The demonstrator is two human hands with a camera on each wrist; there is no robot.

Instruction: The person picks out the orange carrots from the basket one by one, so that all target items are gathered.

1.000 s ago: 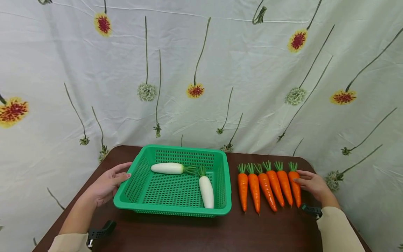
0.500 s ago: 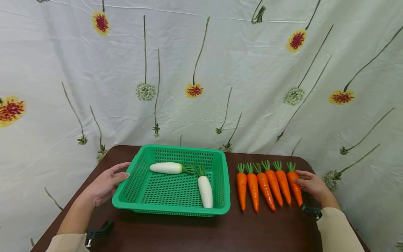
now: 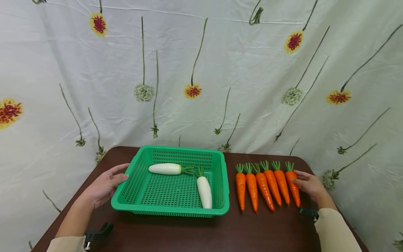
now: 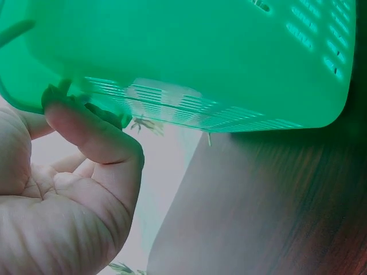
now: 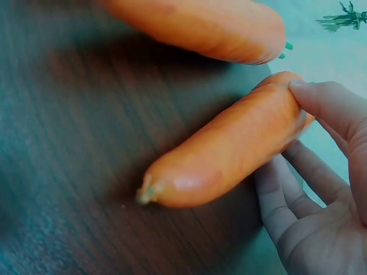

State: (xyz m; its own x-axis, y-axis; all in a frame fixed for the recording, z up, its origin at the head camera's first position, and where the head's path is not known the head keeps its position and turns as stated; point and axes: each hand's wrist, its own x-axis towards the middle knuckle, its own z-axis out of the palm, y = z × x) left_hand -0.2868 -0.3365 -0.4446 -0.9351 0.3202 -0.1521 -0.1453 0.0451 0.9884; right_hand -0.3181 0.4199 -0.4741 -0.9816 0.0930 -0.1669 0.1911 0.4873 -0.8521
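A green perforated plastic basket (image 3: 170,212) stands on the table, with two white radishes inside. One radish (image 3: 165,168) lies crosswise near the back; the other radish (image 3: 204,192) lies lengthwise at the right. At the basket's left side my left hand (image 3: 105,183) touches the rim from outside, thumb and fingers relaxed; in the left wrist view the thumb (image 4: 94,129) meets the rim. Several orange carrots with green tops lie in a row right of the basket. My right hand (image 3: 311,185) pinches the rightmost carrot (image 3: 294,187) near its top, thumb over it, other fingers beside it.
The dark brown table (image 3: 220,234) has rounded back corners. Behind it hangs a pale flowered cloth (image 3: 176,52). The neighbouring carrot (image 3: 281,185) lies close to the held one, with a small gap between them.
The rightmost carrot's tip swung slightly right, then back a little, under my right hand. The left hand stays at the basket. The whole head view shifts slightly.
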